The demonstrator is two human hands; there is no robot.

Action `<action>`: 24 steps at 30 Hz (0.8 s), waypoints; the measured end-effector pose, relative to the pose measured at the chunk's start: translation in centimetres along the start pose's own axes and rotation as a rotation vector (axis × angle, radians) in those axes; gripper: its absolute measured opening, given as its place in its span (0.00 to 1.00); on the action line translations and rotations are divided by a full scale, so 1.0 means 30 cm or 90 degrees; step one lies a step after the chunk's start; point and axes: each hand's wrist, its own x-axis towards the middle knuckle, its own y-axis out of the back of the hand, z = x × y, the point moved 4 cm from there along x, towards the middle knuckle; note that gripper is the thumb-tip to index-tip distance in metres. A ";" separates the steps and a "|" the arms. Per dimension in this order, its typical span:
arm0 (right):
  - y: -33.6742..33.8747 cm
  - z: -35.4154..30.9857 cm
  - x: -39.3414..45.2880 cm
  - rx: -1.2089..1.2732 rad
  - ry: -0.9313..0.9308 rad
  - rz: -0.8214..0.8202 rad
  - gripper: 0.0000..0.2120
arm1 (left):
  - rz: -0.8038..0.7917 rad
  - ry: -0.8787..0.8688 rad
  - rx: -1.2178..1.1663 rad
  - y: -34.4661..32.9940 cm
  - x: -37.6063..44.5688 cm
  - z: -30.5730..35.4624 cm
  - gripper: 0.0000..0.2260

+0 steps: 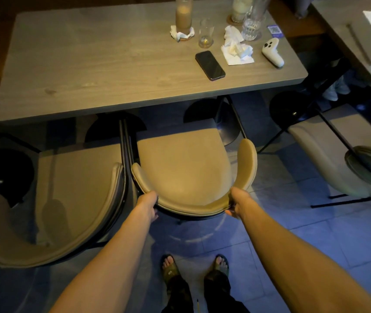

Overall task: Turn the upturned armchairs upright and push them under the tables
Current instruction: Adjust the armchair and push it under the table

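Both hands clamp the curved back of the tan padded armchair with a thin black metal frame (191,175): the left hand (148,205) wraps the left bend of the backrest, the right hand (236,205) the right bend, fingers curled under the rim. This chair stands upright on its legs, its seat front just reaching under the near edge of the grey wood-grain rectangular table (103,64); most of the seat lies clear of the tabletop, so I judge the turning done here and the push only partly made.

Left of the grip, touching or nearly touching the held chair, a second tan armchair (71,199) also stands upright, likewise only partly under the table. Right of the grip, well apart, a paler grey armchair (338,154) sits at an angle by a neighbouring table; whether it is properly upright I cannot tell.

Beyond the grip, on the tabletop, a tall glass (184,15) holds a milky brown drink, a short clear tumbler (206,33) holds a little amber liquid at its bottom, and a ribbed clear glass (251,28) looks nearly empty. A black smartphone (210,65), crumpled white napkins (236,49) and a white handheld controller (272,51) lie nearby.
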 end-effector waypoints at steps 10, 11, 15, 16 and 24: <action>0.296 0.059 -0.221 0.164 0.090 -0.121 0.09 | -0.118 -0.150 -0.002 -0.190 -0.239 0.007 0.09; 0.357 0.071 -0.218 0.189 0.095 -0.111 0.09 | -0.144 -0.152 0.018 -0.234 -0.275 -0.004 0.09; 0.593 0.086 -0.194 0.267 0.116 -0.072 0.10 | -0.208 -0.175 0.058 -0.447 -0.423 -0.066 0.08; 0.648 0.080 -0.187 0.279 0.125 -0.080 0.10 | -0.228 -0.171 0.063 -0.512 -0.465 -0.088 0.08; 1.216 0.026 -0.148 0.273 0.204 -0.056 0.10 | -0.301 -0.220 0.159 -1.045 -0.716 -0.282 0.10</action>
